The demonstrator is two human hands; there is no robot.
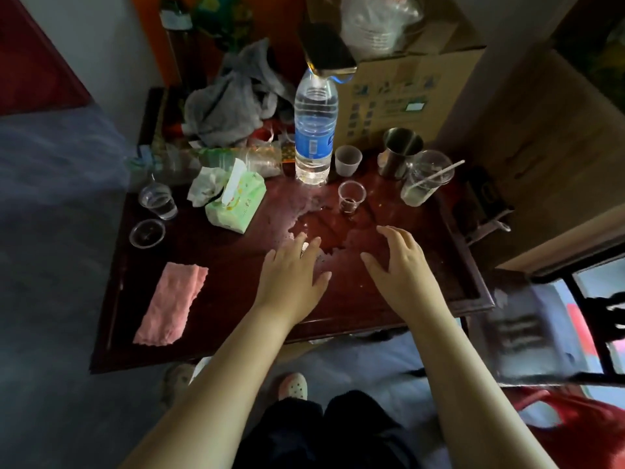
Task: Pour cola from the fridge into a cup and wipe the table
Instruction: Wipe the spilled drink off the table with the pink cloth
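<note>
- Head view: a dark red wooden worktop (236, 299) fills the middle of the picture, with the person's two bare forearms reaching over its near edge.
- The left hand (294, 265) is held flat, palm down, fingers straight and slightly spread. Its grip is wide and holds nothing. The fingertips lie at the near edge of a shiny puddle of spilled liquid (331, 228); whether they touch it cannot be told.
- The right hand (399, 262) is also palm down, just right of the puddle, with fingers loosely bent and thumb spread. Its grip is wide and holds nothing.
- A small clear plastic cup (351, 198) stands upright at the far edge of the puddle, beyond both hands, with a little dark liquid at its bottom.
- A pink folded cloth (172, 302) lies flat near the worktop's front left corner, well apart from the left hand.
- A tall clear water bottle with a blue label (313, 130) stands upright behind the puddle.
- A light green soft tissue pack (236, 201) lies left of the bottle, with a tissue sticking out of it.
- Right of the bottle stand a small frosted plastic cup (348, 160), a steel mug (400, 152) and a large clear plastic cup with a white straw (426, 179).
- A brown cardboard box (406, 96) sits behind these cups.
</note>
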